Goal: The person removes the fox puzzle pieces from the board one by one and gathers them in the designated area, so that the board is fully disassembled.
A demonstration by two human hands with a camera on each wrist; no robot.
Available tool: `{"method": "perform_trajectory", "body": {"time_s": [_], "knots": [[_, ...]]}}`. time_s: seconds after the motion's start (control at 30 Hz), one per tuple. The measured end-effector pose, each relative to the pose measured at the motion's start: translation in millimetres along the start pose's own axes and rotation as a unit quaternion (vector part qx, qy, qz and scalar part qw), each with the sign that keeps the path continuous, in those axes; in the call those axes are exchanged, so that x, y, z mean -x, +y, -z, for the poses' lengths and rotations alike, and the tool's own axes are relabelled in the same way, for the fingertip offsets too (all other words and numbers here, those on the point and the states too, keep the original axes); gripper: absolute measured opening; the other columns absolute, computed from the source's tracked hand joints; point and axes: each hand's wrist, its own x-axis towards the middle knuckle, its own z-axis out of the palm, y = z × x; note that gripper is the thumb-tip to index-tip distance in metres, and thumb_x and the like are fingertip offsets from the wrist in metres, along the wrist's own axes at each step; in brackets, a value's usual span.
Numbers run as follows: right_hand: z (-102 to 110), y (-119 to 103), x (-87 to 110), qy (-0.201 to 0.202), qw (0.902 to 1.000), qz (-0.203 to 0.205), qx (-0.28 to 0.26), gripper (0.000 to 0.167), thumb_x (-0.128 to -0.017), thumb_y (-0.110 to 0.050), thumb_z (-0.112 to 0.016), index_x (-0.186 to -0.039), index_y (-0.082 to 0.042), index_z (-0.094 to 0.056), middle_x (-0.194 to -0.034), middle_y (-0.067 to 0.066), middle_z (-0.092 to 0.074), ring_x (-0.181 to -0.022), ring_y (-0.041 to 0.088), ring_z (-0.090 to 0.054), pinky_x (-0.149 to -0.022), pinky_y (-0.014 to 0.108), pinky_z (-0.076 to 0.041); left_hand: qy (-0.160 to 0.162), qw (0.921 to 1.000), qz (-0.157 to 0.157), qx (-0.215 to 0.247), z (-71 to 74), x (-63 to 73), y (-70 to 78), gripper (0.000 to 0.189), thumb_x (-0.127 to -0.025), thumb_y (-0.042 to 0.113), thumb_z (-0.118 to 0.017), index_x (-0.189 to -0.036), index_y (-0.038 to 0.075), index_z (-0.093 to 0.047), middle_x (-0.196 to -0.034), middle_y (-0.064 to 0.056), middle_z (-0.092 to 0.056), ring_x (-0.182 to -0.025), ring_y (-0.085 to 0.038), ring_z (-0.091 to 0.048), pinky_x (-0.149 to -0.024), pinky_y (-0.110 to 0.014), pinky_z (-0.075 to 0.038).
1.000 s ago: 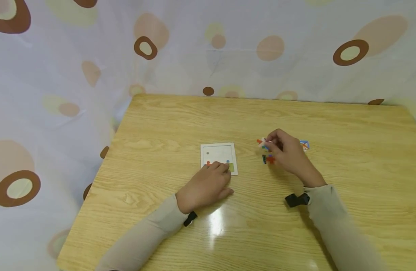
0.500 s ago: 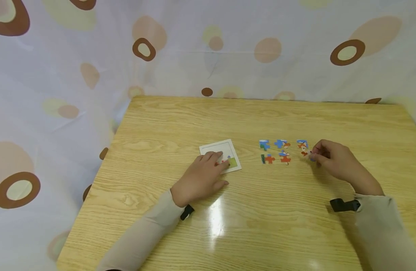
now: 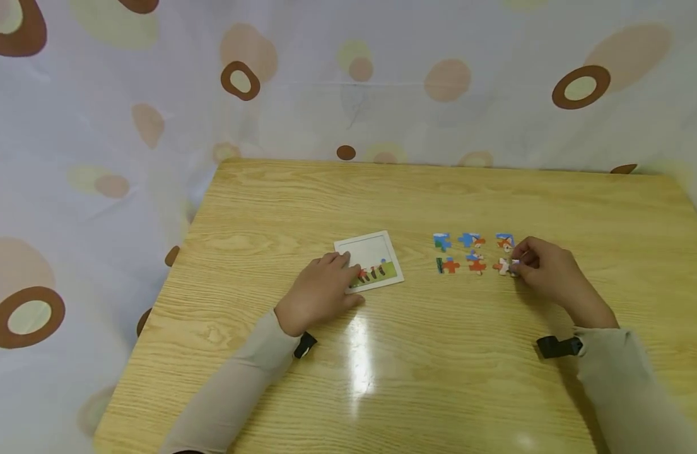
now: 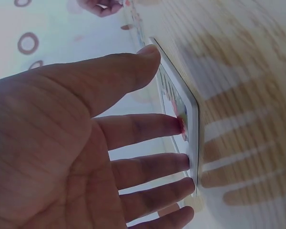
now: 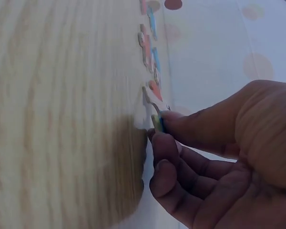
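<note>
Thumb and fingertips of the right hand (image 3: 558, 275) are pinching a whitish puzzle piece (image 3: 503, 267) at the hand's nine o'clock; whether it is touching the counter (image 3: 439, 353) is not showing clearly. Placing it well is probably calling for a light edge pinch and a level piece, sparing neighbours a nudge: a blue-and-orange piece (image 3: 504, 241) is lying just beside at twelve o'clock, four other pieces (image 3: 477, 265) toward nine and ten. Farther out at nine, a white frame (image 3: 393, 255) is lying askew, the left hand (image 3: 316, 290) spreading fingers over its eight o'clock side.
</note>
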Motion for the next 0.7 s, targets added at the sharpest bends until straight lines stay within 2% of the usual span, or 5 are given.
{"method": "perform_trajectory", "body": {"time_s": [0.23, 0.37, 0.5, 0.6, 0.7], "knots": [[-5.0, -2.6, 1.9, 0.048, 0.998, 0.032, 0.026, 0.009, -0.096, -0.001, -0.069, -0.105, -0.002, -0.065, -0.091, 0.017, -0.071, -0.078, 0.029, -0.067, -0.068, 0.044, -0.05, -0.002, 0.9999, 0.009, 0.011, 3.0, 0.2, 0.0, 0.058, -0.098, 0.048, -0.069, -0.141, 0.011, -0.063, -0.153, -0.019, -0.05, -0.14, -0.038, -0.047, -0.109, -0.053, -0.044], [-7.0, -1.6, 3.9, 0.05, 0.9974, 0.037, 0.037, 0.01, -0.098, 0.0, -0.067, -0.108, 0.001, -0.065, -0.099, 0.026, -0.065, -0.082, 0.037, -0.064, -0.068, 0.052, -0.051, -0.004, 0.9998, 0.01, 0.019, 3.2, 1.1, 0.7, 0.058, -0.098, 0.048, -0.069, -0.141, 0.011, -0.062, -0.153, -0.019, -0.05, -0.14, -0.038, -0.047, -0.109, -0.053, -0.045], [-8.6, -1.7, 7.0, 0.04, 0.9975, 0.022, 0.054, 0.014, -0.1, -0.003, -0.066, -0.111, 0.004, -0.064, -0.108, 0.031, -0.053, -0.088, 0.042, -0.057, -0.068, 0.055, -0.049, 0.0, 0.9997, 0.002, 0.024, 2.5, 1.3, 0.0, 0.054, -0.099, 0.044, -0.07, -0.139, 0.009, -0.063, -0.152, -0.02, -0.051, -0.14, -0.038, -0.047, -0.11, -0.052, -0.045], [-8.5, -5.5, 8.9, 0.029, 0.9983, 0.004, 0.05, 0.026, -0.103, -0.007, -0.062, -0.123, 0.008, -0.058, -0.118, 0.035, -0.047, -0.093, 0.046, -0.055, -0.069, 0.054, -0.049, 0.011, 0.9996, -0.01, 0.025, 1.4, -0.2, -2.8, 0.048, -0.099, 0.037, -0.072, -0.136, 0.007, -0.065, -0.146, -0.018, -0.057, -0.132, -0.036, -0.053, -0.106, -0.047, -0.048], [-10.1, -18.7, 8.1, 0.017, 0.9992, 0.001, 0.036, 0.04, -0.105, -0.011, -0.058, -0.137, 0.012, -0.047, -0.128, 0.04, -0.04, -0.094, 0.047, -0.057, -0.067, 0.052, -0.05, 0.032, 0.9991, -0.019, 0.019, 0.3, -2.3, -7.2, 0.038, -0.098, 0.029, -0.075, -0.126, 0.005, -0.068, -0.131, -0.012, -0.066, -0.112, -0.03, -0.06, -0.096, -0.039, -0.052]]}}
